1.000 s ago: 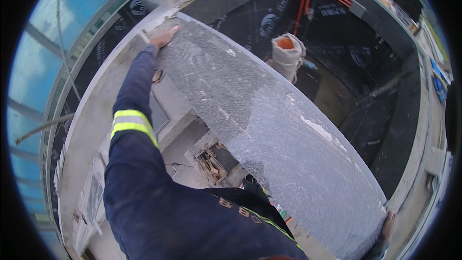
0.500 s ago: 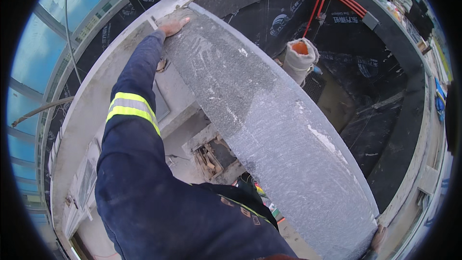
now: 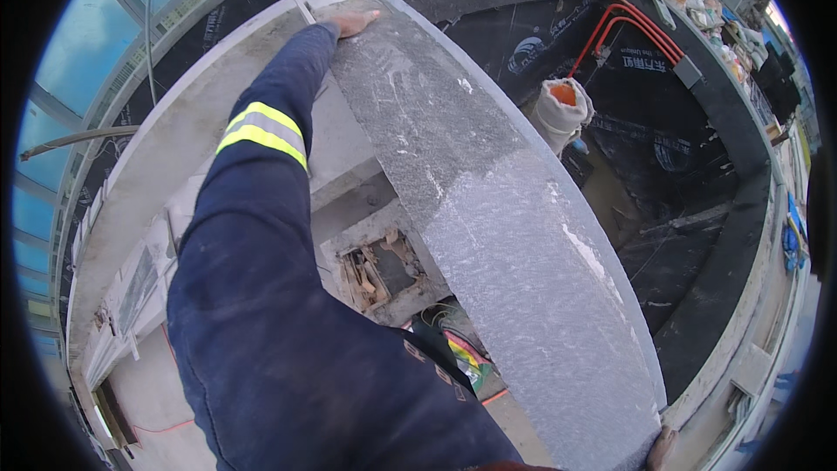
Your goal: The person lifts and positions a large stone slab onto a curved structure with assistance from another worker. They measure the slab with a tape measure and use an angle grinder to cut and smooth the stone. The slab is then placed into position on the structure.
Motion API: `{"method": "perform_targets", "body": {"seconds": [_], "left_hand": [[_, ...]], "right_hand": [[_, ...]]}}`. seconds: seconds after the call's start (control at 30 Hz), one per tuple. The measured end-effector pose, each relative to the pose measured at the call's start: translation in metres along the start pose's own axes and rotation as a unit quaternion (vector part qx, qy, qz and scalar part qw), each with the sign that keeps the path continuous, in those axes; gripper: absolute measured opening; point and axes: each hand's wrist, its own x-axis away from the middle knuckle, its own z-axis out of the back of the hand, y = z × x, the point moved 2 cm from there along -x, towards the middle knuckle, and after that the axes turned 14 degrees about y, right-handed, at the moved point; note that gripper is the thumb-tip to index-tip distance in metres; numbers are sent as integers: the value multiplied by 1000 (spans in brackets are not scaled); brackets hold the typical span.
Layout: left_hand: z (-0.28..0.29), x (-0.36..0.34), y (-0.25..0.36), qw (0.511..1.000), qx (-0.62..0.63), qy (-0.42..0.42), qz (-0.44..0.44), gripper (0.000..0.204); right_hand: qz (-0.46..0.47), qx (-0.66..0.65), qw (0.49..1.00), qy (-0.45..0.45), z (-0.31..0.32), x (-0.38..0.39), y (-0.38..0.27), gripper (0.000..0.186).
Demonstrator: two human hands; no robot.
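A long grey stone slab stretches diagonally from the far middle to the near right, darker and rougher-looking at its far end. My left hand grips the slab's far end, its fingers lying over the top edge. At the near right corner my right hand holds the slab's edge; only part of it shows, the rest being cut off by the picture's rim and hidden by the slab. My left arm, in a dark blue sleeve with a reflective band, reaches along the slab's left side. The slab's underside is hidden.
Right of the slab lies a pit lined with black membrane, with a wrapped upright pipe and red conduits. A pale concrete ledge curves along the left. Below the slab is a square opening with debris.
The slab has turned slightly: its far end, with my left hand, has moved right, and its near end, with my right hand, left. The surroundings have shifted a little right in view.
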Motion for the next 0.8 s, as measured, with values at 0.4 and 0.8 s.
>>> {"method": "perform_targets", "body": {"seconds": [0.4, 0.8], "left_hand": [[-11, -1, -12, 997, 64, -23, -25, 98], [-16, -19, -9, 999, -34, -19, 21, 101]], "right_hand": [[-28, 29, 998, -48, 42, 27, -91, 61], [55, 110, 990, -69, 22, 12, -97, 38]]}}
